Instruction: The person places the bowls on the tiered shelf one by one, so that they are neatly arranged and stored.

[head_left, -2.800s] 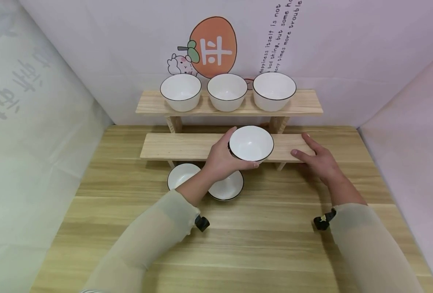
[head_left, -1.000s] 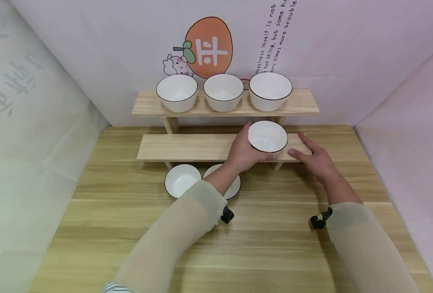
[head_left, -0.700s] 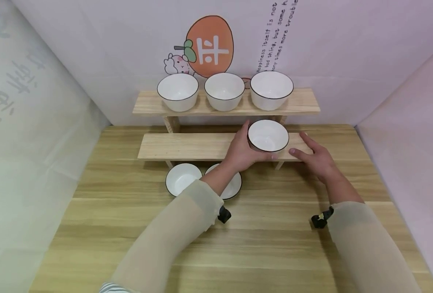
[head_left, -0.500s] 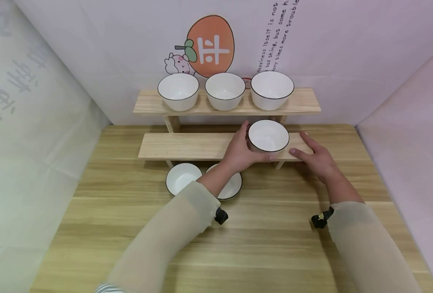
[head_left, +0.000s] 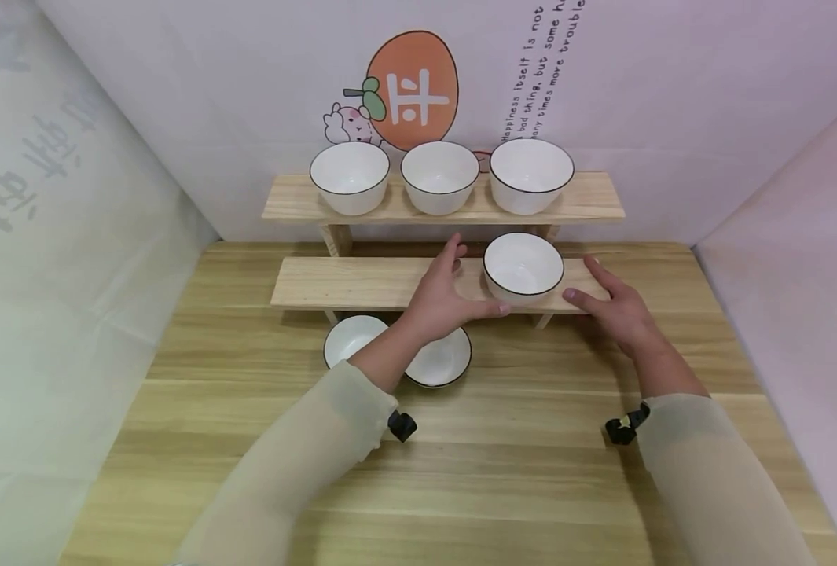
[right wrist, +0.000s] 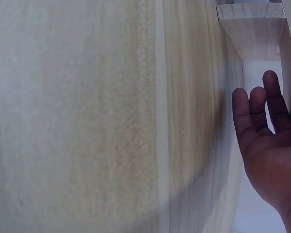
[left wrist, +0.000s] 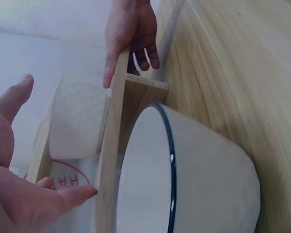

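A white bowl with a dark rim stands upright toward the right of the lower shelf board. My left hand is just left of it, fingers and thumb spread apart, with nothing held. In the left wrist view a gap shows between that hand and the bowl. My right hand grips the right end of the lower board, thumb and index finger on top. The right wrist view shows its other fingers extended below the board.
Three matching bowls line the upper shelf board, one of them in its middle. Below, two bowls stand on the wooden table, the right one partly behind my left forearm. White printed cloth walls enclose the table.
My left hand carried the bowl rightward along the lower shelf and set it down there. It has since let go and drawn back to the left. The right hand keeps its place.
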The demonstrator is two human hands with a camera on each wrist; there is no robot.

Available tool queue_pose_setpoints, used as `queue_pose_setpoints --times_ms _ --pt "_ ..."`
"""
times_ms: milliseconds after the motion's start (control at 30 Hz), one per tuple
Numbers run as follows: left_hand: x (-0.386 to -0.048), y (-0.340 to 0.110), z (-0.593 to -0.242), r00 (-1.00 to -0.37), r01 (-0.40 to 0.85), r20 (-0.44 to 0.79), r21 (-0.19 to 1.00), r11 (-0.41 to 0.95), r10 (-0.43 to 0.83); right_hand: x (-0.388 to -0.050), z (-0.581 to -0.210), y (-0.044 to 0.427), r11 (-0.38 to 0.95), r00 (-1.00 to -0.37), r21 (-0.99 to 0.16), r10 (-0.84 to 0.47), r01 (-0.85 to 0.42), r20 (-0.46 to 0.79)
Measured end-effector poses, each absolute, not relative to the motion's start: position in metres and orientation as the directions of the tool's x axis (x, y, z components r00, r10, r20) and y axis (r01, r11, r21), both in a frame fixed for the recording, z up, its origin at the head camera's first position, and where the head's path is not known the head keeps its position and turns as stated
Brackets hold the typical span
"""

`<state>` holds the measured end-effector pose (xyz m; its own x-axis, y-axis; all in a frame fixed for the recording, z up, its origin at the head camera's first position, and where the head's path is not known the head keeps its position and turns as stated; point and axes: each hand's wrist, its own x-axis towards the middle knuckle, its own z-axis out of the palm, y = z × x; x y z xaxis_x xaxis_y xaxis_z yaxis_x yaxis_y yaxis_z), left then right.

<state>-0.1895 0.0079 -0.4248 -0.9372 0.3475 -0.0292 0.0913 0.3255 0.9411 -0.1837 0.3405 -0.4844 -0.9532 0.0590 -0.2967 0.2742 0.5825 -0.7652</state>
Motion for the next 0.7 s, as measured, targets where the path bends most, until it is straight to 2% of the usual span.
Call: queue_pose_setpoints --times_ms 433,700 --pt "-0.168 -0.024 -0.426 -0.926 0.096 -0.013 0.958 0.269 0.378 -0.183 -0.485 0.340 0.583 -0.954 -0.766 0.058 0.272 -0.294" --pt "-0.157 -0.039 -0.421 -0.933 0.110 0.001 0.953 0.282 0.360 -0.182 -0.483 0.341 0.576 -0.957 -0.774 0.060 0.264 -0.283"
